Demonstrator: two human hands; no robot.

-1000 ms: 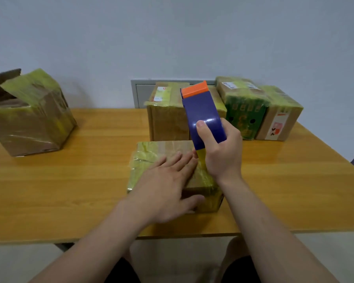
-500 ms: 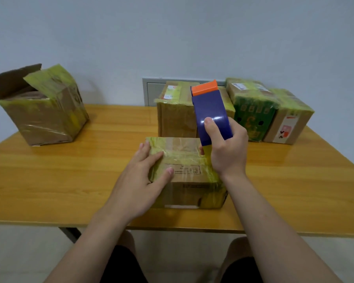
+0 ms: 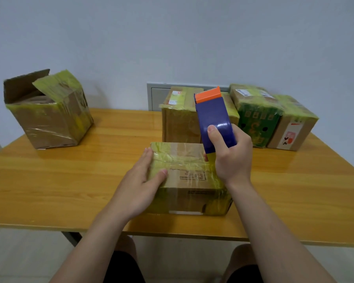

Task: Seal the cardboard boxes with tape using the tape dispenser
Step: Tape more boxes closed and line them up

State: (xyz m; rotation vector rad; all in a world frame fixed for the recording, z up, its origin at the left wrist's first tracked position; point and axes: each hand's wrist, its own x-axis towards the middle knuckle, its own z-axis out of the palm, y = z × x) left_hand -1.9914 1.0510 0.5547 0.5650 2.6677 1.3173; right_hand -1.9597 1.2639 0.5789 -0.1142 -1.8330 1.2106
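Cardboard boxes: five in all on the worktop (image 3: pixel 70 180), each brown and wrapped in yellowish-green tape.
Front middle: the nearest box (image 3: pixel 189 186) lies flat between the two hands, flaps closed, with glossy tape bands over its top and ends, a small printed label on top and a white strip low on its front face.
Far left: one open box (image 3: pixel 49 121), a brown flap standing up and a taped flap raised beside it.
Back row: three closed boxes; a plain box (image 3: pixel 179 119) just behind the nearest box, a green-printed box (image 3: pixel 255 119) to its right, and a labelled box (image 3: pixel 292 129) touching the green one.
Tool: one tape dispenser (image 3: pixel 213 117), dark blue, its orange toothed cutter head (image 3: pixel 207 94) pointing up, held over the far right corner of the nearest box.
Right: the right grip (image 3: pixel 233 158) is clenched round the dispenser's lower body, thumb across its blue face.
Left: the left grip (image 3: pixel 139 184) is released, straight fingers flat against the box's left end, thumb resting on its top.
Edges: the nearest box sits near the worktop's front edge; the back row stands along the far edge by the wall.
Open room: wide stretches of wood lie between the open box and the nearest box, and to the right of the nearest box.
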